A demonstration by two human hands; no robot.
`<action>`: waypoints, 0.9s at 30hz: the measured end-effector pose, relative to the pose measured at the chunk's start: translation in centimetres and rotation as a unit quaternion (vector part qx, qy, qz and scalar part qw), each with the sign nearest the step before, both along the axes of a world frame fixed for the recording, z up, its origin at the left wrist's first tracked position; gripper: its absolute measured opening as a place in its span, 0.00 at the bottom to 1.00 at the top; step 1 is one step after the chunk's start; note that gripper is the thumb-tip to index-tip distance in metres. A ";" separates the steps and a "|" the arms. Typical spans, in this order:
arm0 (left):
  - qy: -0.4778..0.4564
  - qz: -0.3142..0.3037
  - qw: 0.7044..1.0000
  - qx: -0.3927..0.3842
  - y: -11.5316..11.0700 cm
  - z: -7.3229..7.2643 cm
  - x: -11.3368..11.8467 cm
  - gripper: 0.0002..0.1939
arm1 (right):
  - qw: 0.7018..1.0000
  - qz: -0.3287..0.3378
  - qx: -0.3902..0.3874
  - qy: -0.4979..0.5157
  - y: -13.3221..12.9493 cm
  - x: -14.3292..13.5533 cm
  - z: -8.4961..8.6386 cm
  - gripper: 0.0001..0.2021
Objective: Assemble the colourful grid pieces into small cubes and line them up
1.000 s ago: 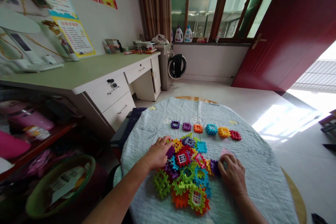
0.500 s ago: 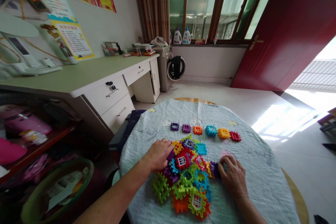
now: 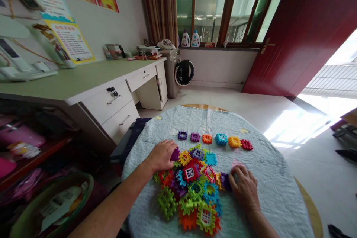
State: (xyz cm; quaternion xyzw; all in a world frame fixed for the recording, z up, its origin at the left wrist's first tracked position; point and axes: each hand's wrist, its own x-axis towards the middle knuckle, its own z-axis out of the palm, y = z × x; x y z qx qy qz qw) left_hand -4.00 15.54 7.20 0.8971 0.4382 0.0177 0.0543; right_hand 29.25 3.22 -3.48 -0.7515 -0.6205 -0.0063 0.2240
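Observation:
My left hand (image 3: pixel 163 155) is closed on a purple building block (image 3: pixel 175 154) at the left edge of a pile of interlocking plastic blocks. The pile mixes a red block with a white window (image 3: pixel 190 173), a lime block with a white grille (image 3: pixel 206 216), a green lattice block (image 3: pixel 167 202) and blue, orange and yellow ones. My right hand (image 3: pixel 244 187) rests on the cloth right of the pile, thumb and bent fingers apart, beside a dark purple block (image 3: pixel 225 181). Its fingertips are partly hidden.
Beyond the pile runs a row of blocks, from a purple one (image 3: pixel 182 135) through a blue stack (image 3: pixel 221 139) to a red one (image 3: pixel 246 144). A pale blue cloth (image 3: pixel 273 178) covers the round table. A desk (image 3: pixel 83 78) stands at the left.
My left hand has shifted left off the pile with the purple block, uncovering red, orange and green blocks. My right hand stays in about the same place. The view has turned slightly.

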 end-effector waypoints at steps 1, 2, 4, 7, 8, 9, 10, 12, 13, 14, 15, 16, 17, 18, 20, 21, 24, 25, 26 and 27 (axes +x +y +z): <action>-0.023 0.003 1.000 -0.004 0.7 0.2 0.1 0.24 | 1.000 -0.001 0.000 0.000 0.0 0.0 0.0 0.09; -0.044 0.003 0.999 -0.011 1.5 0.3 0.4 0.25 | 1.000 -0.001 0.001 0.001 0.0 0.0 0.0 0.09; -0.069 -0.004 0.997 -0.034 3.0 0.4 1.7 0.27 | 1.000 -0.001 0.002 0.002 0.0 0.0 0.1 0.09; -0.074 -0.026 0.995 -0.060 5.2 -0.1 4.6 0.27 | 1.000 0.000 0.003 0.005 0.0 0.0 0.1 0.09; -0.067 -0.031 0.995 -0.065 5.9 -0.3 5.7 0.27 | 1.000 0.000 0.003 0.007 0.0 -0.1 0.2 0.08; -0.057 -0.036 0.995 -0.069 6.6 -0.5 6.7 0.26 | 1.000 0.000 0.002 0.008 0.0 -0.1 0.3 0.08; -0.042 -0.038 0.996 -0.071 7.3 -0.8 7.6 0.25 | 1.000 0.000 0.001 0.010 -0.1 -0.2 0.3 0.08; -0.010 -0.033 0.997 -0.070 8.4 -1.3 9.0 0.24 | 1.000 0.000 0.000 0.014 -0.1 -0.3 0.5 0.07; 0.004 -0.028 0.997 -0.069 8.9 -1.5 9.6 0.23 | 1.000 0.001 0.000 0.014 -0.1 -0.3 0.6 0.07; 0.015 -0.024 0.997 -0.070 9.4 -1.7 10.1 0.22 | 1.000 0.001 0.001 0.015 -0.1 -0.3 0.6 0.07; 0.024 -0.021 0.997 -0.071 9.8 -1.9 10.5 0.21 | 1.000 0.001 0.002 0.014 -0.1 -0.3 0.6 0.07; 0.029 -0.019 0.997 -0.073 10.1 -2.1 10.9 0.21 | 1.000 0.001 0.003 0.014 -0.1 -0.3 0.5 0.07; 0.033 -0.019 0.997 -0.074 10.5 -2.2 11.2 0.21 | 1.000 0.002 0.004 0.013 -0.1 -0.3 0.5 0.07; 0.038 -0.018 0.996 -0.075 10.7 -2.4 11.4 0.20 | 1.000 0.002 0.005 0.012 -0.1 -0.2 0.4 0.06; 0.048 -0.017 0.996 -0.077 11.2 -2.9 11.8 0.20 | 1.000 0.002 0.005 0.009 -0.1 -0.2 0.2 0.06; 0.053 -0.017 0.995 -0.079 11.4 -3.1 11.8 0.21 | 1.000 0.002 0.004 0.008 -0.1 -0.1 0.1 0.06; 0.067 -0.013 0.994 -0.089 11.9 -3.9 11.8 0.22 | 1.000 0.001 -0.004 0.005 -0.1 -0.2 0.2 0.06; 0.070 -0.012 0.993 -0.093 12.0 -4.2 11.7 0.23 | 1.000 0.000 -0.005 0.004 -0.1 -0.2 0.2 0.06; 0.071 -0.013 0.993 -0.095 12.2 -4.4 11.6 0.23 | 1.000 -0.001 -0.004 0.003 -0.2 -0.3 0.3 0.06; 0.071 -0.014 0.993 -0.097 12.3 -4.6 11.5 0.24 | 1.000 -0.001 -0.003 0.002 -0.2 -0.3 0.4 0.06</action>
